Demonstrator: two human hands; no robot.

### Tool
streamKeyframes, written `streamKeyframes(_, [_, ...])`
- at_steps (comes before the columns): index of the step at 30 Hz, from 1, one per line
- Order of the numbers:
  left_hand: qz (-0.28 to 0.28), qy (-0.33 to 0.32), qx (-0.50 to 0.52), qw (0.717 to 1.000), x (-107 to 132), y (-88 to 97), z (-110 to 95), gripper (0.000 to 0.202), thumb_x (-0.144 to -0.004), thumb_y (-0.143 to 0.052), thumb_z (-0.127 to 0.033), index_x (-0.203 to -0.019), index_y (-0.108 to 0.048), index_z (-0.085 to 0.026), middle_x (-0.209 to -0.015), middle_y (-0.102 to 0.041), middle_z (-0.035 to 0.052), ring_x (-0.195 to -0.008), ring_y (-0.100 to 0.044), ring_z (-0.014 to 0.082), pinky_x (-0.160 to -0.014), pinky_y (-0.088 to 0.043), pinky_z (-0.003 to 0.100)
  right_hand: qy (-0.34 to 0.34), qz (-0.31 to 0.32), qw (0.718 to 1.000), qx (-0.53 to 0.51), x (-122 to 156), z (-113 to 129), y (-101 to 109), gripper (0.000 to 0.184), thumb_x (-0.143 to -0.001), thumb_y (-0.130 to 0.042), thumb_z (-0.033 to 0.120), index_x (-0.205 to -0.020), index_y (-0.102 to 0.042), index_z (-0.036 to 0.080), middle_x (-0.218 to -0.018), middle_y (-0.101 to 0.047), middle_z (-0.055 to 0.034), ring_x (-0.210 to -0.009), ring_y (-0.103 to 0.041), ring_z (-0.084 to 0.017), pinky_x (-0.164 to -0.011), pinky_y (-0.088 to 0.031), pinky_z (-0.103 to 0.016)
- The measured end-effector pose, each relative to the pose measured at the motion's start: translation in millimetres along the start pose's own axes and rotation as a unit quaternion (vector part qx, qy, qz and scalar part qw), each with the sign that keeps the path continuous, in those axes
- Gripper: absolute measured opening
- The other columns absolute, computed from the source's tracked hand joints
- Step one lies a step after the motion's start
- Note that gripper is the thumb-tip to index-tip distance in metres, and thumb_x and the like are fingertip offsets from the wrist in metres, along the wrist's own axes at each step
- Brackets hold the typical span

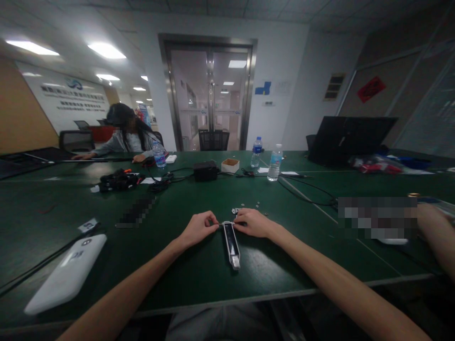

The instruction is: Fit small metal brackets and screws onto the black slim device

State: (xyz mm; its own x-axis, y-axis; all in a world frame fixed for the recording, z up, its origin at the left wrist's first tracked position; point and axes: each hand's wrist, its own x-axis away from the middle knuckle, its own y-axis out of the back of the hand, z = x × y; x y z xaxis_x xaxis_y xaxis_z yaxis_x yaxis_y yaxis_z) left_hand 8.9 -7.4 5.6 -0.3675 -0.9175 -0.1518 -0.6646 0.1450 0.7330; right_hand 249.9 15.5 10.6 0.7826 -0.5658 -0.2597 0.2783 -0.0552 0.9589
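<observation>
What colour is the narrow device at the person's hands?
The device is white around a dark centre, seen in the head view.

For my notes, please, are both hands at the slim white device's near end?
No, left hand and right hand are at the device's far end.

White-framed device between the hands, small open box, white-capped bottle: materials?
Device: pale rim, perhaps plastic or painted metal; dark centre with a faint sheen, so possibly glass or glossy plastic.
Box: likely matte cardboard, going by pale walls and a brownish inside.
Bottle: glossy clear plastic, apparently; see-through with highlights.
</observation>
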Motion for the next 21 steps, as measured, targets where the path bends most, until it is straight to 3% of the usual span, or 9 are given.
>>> streamKeyframes(21, [0.028,-0.037,-0.083,0.995,0.3,-3.1,-6.9,0.017,-0.079,-0.057,-0.031,-0.085,-0.064,-0.017,-0.07,-0.057,-0.0008,-0.062,-0.052,0.0135,-0.059,-0.039,0.024,-0.045,0.009,0.997,-0.064,-0.8,-6.5,-4.5,0.019,-0.089,-0.056,0.03,-0.093,-0.069,0.016,-0.083,-0.062,-0.0045,-0.071,-0.055,-0.013,-0.064,-0.041,-0.023])
